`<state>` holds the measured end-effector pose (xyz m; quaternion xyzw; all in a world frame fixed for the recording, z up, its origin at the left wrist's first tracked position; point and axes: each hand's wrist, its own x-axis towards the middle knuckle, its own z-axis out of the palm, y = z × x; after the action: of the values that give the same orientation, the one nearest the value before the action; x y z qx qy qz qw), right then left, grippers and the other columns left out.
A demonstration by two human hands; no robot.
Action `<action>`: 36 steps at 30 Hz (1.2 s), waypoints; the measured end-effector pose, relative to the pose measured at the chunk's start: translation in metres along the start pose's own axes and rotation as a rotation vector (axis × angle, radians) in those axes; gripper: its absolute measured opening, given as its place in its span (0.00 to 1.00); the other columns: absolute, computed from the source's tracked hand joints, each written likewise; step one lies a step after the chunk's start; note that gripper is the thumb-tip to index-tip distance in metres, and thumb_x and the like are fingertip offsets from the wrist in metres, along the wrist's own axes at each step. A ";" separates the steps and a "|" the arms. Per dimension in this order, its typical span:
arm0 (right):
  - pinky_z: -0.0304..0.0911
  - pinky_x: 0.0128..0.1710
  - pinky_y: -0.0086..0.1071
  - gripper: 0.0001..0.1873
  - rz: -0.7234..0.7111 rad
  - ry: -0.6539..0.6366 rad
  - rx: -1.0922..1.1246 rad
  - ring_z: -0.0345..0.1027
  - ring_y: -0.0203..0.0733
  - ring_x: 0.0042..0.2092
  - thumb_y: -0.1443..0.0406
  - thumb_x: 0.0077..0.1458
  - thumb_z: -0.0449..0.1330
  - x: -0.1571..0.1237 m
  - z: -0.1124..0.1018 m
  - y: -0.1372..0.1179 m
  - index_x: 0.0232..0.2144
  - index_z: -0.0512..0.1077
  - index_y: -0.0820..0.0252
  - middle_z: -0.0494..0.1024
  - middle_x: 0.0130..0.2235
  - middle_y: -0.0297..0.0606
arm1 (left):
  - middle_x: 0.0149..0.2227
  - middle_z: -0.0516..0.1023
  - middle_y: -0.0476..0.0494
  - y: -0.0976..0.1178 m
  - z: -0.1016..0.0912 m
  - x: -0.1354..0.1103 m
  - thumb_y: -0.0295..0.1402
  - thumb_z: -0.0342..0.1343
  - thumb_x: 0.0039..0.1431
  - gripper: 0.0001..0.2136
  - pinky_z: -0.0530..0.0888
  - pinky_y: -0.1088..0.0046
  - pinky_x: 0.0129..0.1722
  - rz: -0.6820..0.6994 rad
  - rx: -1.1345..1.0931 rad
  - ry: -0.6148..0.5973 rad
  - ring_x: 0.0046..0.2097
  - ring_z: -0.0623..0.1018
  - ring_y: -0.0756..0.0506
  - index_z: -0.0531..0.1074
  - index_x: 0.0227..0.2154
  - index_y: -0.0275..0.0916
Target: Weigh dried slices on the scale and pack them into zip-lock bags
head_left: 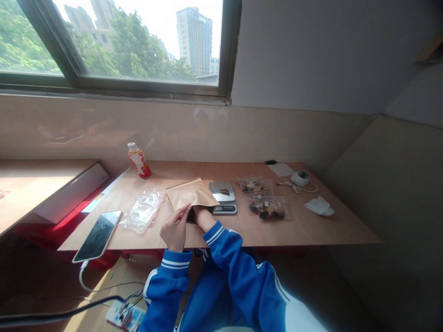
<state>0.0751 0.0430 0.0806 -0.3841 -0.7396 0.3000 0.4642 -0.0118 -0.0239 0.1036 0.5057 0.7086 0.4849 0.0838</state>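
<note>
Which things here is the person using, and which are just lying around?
Being used:
left hand and right hand, at the kraft paper pouch
digital scale with a dark piece on it
zip bags of dark chunks

Just lying around:
crumpled clear plastic bag
phone
drink bottle
white corded device
white cloth

2 hands [175, 228], 1 kraft pouch [191, 193], 2 zip bags [266, 207], 1 scale [223, 198].

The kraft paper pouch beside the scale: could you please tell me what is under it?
Under the kraft paper pouch, the right hand goes out of sight at the near edge, beside something dark. Whatever else lies beneath is covered.
</note>
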 end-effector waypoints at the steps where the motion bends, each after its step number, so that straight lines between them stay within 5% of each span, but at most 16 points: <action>1: 0.64 0.50 0.38 0.17 0.007 -0.033 -0.029 0.68 0.43 0.46 0.77 0.51 0.52 -0.004 -0.003 -0.001 0.40 0.72 0.59 0.77 0.38 0.35 | 0.30 0.79 0.51 0.000 -0.001 0.001 0.42 0.57 0.52 0.11 0.67 0.76 0.31 0.003 0.007 -0.008 0.32 0.77 0.49 0.78 0.37 0.50; 5: 0.66 0.45 0.36 0.16 0.017 -0.170 -0.217 0.69 0.43 0.41 0.79 0.50 0.50 -0.022 -0.019 -0.010 0.35 0.73 0.60 0.76 0.36 0.38 | 0.30 0.79 0.51 0.000 -0.007 0.009 0.41 0.57 0.52 0.11 0.67 0.76 0.30 -0.012 0.021 -0.033 0.32 0.76 0.49 0.77 0.38 0.50; 9: 0.65 0.46 0.37 0.12 -0.072 -0.087 -0.170 0.66 0.42 0.45 0.74 0.55 0.51 -0.033 -0.034 -0.030 0.33 0.73 0.58 0.75 0.37 0.37 | 0.29 0.79 0.52 0.002 -0.008 0.015 0.42 0.57 0.52 0.11 0.67 0.76 0.30 -0.001 -0.009 -0.032 0.30 0.76 0.49 0.78 0.37 0.50; 15: 0.66 0.48 0.39 0.05 0.001 0.316 0.248 0.68 0.43 0.48 0.64 0.56 0.56 -0.044 -0.057 -0.050 0.34 0.72 0.56 0.76 0.43 0.39 | 0.28 0.79 0.52 0.006 -0.002 0.025 0.44 0.56 0.52 0.11 0.68 0.74 0.32 -0.048 0.009 -0.052 0.32 0.77 0.47 0.77 0.38 0.52; 19: 0.67 0.44 0.38 0.10 0.167 0.643 0.329 0.70 0.43 0.46 0.60 0.55 0.57 -0.038 -0.074 -0.021 0.36 0.70 0.60 0.76 0.44 0.43 | 0.28 0.79 0.51 0.007 -0.003 0.031 0.45 0.57 0.50 0.12 0.69 0.72 0.34 -0.095 -0.014 -0.026 0.35 0.78 0.46 0.78 0.37 0.51; 24: 0.66 0.42 0.36 0.11 0.304 0.505 0.078 0.70 0.42 0.40 0.62 0.54 0.54 -0.012 -0.077 0.048 0.34 0.72 0.63 0.77 0.37 0.43 | 0.29 0.80 0.51 0.006 -0.010 0.036 0.47 0.57 0.49 0.14 0.70 0.71 0.37 -0.146 -0.070 -0.009 0.36 0.78 0.45 0.78 0.37 0.50; 28: 0.62 0.47 0.38 0.10 0.199 0.264 -0.280 0.67 0.44 0.43 0.67 0.56 0.50 0.010 -0.073 0.076 0.32 0.72 0.62 0.76 0.37 0.43 | 0.31 0.81 0.50 0.006 -0.017 0.042 0.46 0.57 0.48 0.14 0.70 0.70 0.37 -0.165 -0.084 -0.003 0.37 0.78 0.44 0.78 0.36 0.50; 31: 0.57 0.52 0.40 0.11 0.123 0.189 -0.375 0.64 0.45 0.48 0.69 0.57 0.49 0.011 -0.072 0.065 0.35 0.72 0.63 0.74 0.41 0.45 | 0.31 0.81 0.50 0.004 -0.020 0.046 0.47 0.57 0.48 0.14 0.70 0.70 0.37 -0.186 -0.100 0.005 0.36 0.78 0.44 0.78 0.36 0.50; 36: 0.60 0.49 0.38 0.16 -0.058 0.452 -0.282 0.64 0.42 0.45 0.73 0.57 0.44 -0.021 -0.058 0.003 0.40 0.69 0.59 0.72 0.40 0.41 | 0.31 0.81 0.50 0.004 -0.017 0.048 0.47 0.58 0.46 0.15 0.71 0.71 0.37 -0.179 -0.165 -0.039 0.38 0.78 0.44 0.79 0.36 0.48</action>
<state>0.1350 0.0319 0.0916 -0.4808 -0.6623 0.0871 0.5680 -0.0427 0.0041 0.1331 0.4412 0.7068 0.5222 0.1819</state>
